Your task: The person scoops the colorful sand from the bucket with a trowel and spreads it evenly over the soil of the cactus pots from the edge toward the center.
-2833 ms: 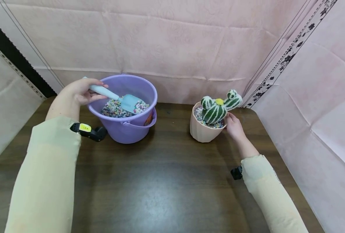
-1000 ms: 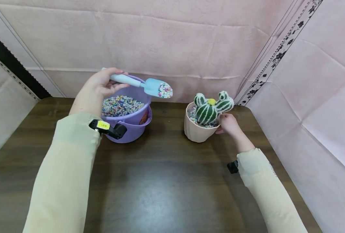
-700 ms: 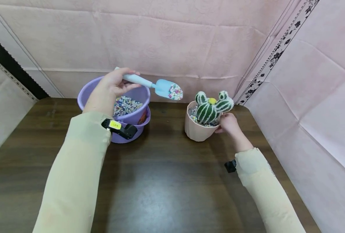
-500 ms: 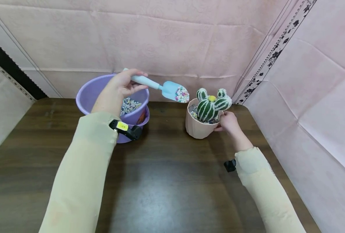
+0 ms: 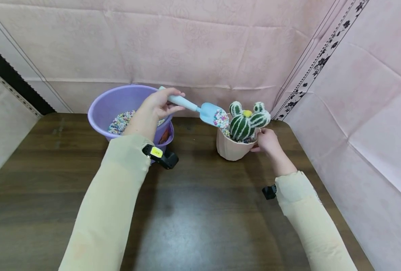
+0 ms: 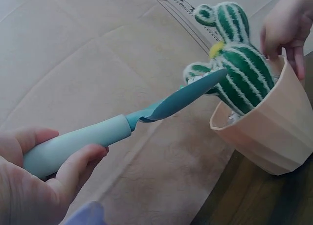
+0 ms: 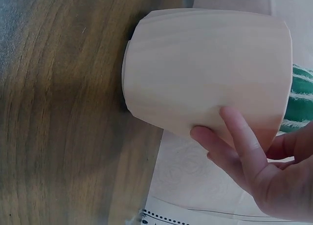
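My left hand (image 5: 157, 105) grips the pale blue handle of a small hand trowel (image 5: 205, 111). Its blade carries multicoloured beads (image 5: 221, 119) and points down at the left rim of a beige flowerpot (image 5: 232, 149). In the pot stands a knitted cactus (image 5: 241, 128), green with white stripes and a yellow top, with beads around its foot. From the left wrist view, the trowel (image 6: 78, 142) hides part of the cactus (image 6: 244, 73). My right hand (image 5: 267, 140) holds the pot by its right rim; fingers (image 7: 239, 132) press the outer wall in the right wrist view.
A purple bucket (image 5: 100, 107) of multicoloured beads (image 5: 120, 122) stands at the left back, partly behind my left arm. Its handle hangs at the front right. Patterned cloth walls (image 5: 200, 49) close off the back and sides of the dark wooden table (image 5: 193, 210).
My left hand has lifted the loaded trowel out of the bucket and carried it right, then lowered it to the pot's rim. My right hand has stayed on the pot.
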`<state>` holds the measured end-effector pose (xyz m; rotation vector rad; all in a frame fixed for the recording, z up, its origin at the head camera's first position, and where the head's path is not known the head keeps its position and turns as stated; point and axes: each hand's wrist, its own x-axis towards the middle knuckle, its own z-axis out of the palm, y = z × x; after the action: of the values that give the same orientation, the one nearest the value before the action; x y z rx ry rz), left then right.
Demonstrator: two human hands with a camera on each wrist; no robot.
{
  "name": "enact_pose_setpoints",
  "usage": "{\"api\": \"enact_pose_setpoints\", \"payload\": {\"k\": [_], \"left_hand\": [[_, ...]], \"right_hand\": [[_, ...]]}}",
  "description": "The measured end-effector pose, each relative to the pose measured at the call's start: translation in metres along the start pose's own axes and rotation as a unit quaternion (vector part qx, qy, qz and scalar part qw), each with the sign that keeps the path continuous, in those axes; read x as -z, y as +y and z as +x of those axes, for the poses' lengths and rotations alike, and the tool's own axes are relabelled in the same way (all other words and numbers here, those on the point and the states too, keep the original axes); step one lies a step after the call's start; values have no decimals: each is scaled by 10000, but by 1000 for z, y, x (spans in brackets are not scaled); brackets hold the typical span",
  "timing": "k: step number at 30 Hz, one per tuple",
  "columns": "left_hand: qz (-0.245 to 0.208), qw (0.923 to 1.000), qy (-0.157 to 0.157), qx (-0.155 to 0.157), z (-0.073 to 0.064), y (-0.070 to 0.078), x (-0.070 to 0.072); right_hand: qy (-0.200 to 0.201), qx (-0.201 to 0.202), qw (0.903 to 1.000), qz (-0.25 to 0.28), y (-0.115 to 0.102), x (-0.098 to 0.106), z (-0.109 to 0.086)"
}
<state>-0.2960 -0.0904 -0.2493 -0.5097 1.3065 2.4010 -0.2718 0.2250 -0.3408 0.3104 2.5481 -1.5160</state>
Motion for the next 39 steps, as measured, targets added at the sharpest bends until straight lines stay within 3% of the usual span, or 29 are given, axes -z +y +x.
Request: {"api": "enact_pose_setpoints", "payload": {"k": [12, 22, 33, 39], "left_hand": [[295, 9989, 139, -324, 6, -16, -6], [582, 9966, 304, -492, 8, -22, -10], [603, 9931, 688, -730, 8, -26, -17], [627, 9923, 742, -767, 8, -28, -21]], "right_hand": [[177, 230, 9984, -494, 7, 2, 5], [54, 330, 9993, 180, 16, 2, 10], [115, 396, 9991, -21, 17, 2, 10], [113, 426, 9990, -89, 17, 2, 10]]}}
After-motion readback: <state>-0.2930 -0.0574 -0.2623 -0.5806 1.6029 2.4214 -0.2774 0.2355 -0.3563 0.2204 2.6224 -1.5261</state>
